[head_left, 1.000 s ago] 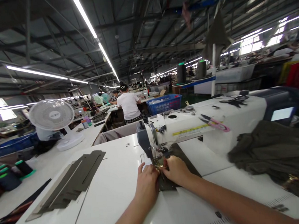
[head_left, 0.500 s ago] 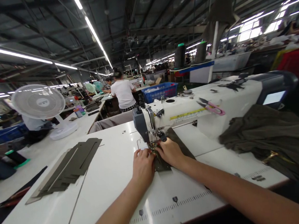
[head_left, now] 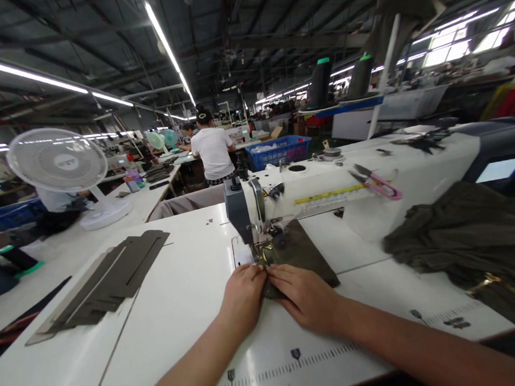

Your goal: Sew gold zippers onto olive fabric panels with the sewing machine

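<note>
A dark olive fabric piece (head_left: 305,253) lies on the bed of the white sewing machine (head_left: 328,178), its near end under the needle area (head_left: 263,253). My left hand (head_left: 244,294) has its bent fingers on the left edge of the fabric, just in front of the presser foot. Opposite it, my right hand (head_left: 311,297) presses the same piece with its fingers held together. The fingertips of both hands nearly meet, with the fabric edge between and under them. Part of the fabric is hidden beneath my hands.
Stacked olive cut pieces (head_left: 113,281) lie to the left. Pink-handled scissors (head_left: 378,182) rest on the machine arm. Crumpled dark fabric (head_left: 470,236) covers the right side. A white fan (head_left: 61,164), thread cones (head_left: 19,259) and a blue basket (head_left: 278,149) stand farther off; a person (head_left: 212,149) works ahead.
My right hand has drawn back from beside the needle toward me and now lies flatter on the fabric. My left hand has shifted slightly nearer. The whole view has shifted a little.
</note>
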A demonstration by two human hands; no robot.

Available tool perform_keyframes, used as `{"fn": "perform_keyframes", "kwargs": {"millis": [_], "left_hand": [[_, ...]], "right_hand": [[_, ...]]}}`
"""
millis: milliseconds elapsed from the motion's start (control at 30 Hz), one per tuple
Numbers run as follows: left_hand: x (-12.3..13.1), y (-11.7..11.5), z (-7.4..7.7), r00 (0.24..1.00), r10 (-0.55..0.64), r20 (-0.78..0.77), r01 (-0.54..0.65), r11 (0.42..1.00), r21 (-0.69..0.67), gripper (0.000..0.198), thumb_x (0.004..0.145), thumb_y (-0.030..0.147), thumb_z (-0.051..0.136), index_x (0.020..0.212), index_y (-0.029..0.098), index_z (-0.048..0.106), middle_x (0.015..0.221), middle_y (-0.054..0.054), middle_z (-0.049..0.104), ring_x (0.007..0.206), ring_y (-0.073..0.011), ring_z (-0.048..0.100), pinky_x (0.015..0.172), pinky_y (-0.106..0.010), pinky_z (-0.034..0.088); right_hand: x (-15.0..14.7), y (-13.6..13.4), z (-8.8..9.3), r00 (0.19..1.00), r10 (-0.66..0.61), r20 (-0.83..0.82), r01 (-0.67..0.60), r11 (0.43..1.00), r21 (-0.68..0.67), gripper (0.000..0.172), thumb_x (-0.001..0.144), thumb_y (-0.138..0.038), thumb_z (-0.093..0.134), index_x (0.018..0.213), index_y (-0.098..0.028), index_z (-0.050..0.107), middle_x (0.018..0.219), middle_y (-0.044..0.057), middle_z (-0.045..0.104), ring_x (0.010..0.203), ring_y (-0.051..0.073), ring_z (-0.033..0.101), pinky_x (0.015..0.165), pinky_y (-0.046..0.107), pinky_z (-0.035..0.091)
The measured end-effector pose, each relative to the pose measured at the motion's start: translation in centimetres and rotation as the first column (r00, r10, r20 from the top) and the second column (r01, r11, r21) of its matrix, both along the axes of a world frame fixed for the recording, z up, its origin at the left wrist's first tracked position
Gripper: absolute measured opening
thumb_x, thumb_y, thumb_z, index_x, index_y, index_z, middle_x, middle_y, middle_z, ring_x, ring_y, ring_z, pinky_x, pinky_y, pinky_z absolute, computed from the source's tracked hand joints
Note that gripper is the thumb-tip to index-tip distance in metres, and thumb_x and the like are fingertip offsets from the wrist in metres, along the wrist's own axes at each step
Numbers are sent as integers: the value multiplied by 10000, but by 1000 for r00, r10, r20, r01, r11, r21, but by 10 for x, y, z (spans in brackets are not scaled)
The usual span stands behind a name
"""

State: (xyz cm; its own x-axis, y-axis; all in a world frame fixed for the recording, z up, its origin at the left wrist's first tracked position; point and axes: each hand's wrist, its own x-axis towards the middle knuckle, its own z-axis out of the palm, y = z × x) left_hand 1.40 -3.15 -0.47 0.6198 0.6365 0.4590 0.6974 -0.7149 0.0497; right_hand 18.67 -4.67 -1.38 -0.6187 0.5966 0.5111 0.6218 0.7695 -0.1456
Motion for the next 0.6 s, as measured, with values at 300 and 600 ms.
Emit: {"fn": "perform_keyframes", "kwargs": {"millis": [300,600], "left_hand": [[0,13,1,999,19,-45,-20,1000,-22,198,782,64,447,896,127,596,837,-89,608,808,-217,571,794,-371,492],[-5,18,3,999,32,-33,-34,997,-69,232,763,55,452,929,119,600,864,-101,590,830,-222,551,761,-359,501]], "right_hand": [[-2,13,0,1000,19,7,-19,1000,-3,377,788,-114,424,1111,17,568,1138,184,585,1078,247,526,976,362,404],[-1,23,-2,999,13,-30,-14,1000,-22,383,781,-128,482,1136,-4,557,1172,159,573,1094,240,521,978,338,397]]}}
